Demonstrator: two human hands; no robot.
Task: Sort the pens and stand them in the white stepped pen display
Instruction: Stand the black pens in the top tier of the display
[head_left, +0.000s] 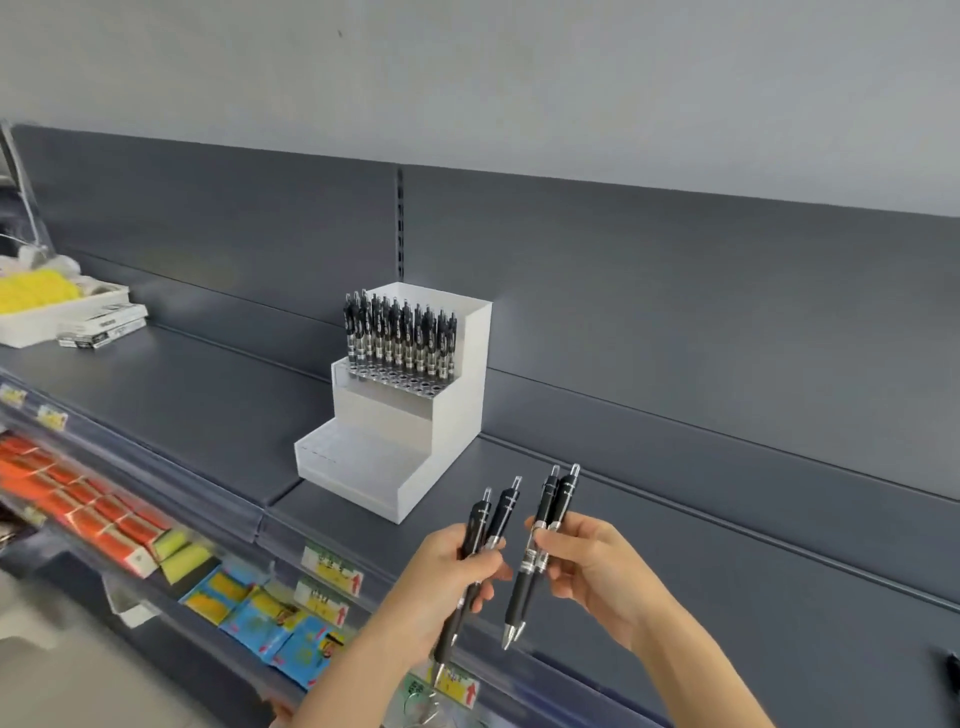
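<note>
Lower centre: left hand and right hand each grip two black click pens below the white stepped display.

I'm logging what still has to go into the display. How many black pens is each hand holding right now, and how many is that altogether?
Left-hand black pens, gripped by the left hand: 2
Right-hand black pens, pinched by the right hand: 2
Total: 4

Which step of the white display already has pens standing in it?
The top step at the back: rows of black pens stand upright in it, while the lower steps in front hold none.
</note>
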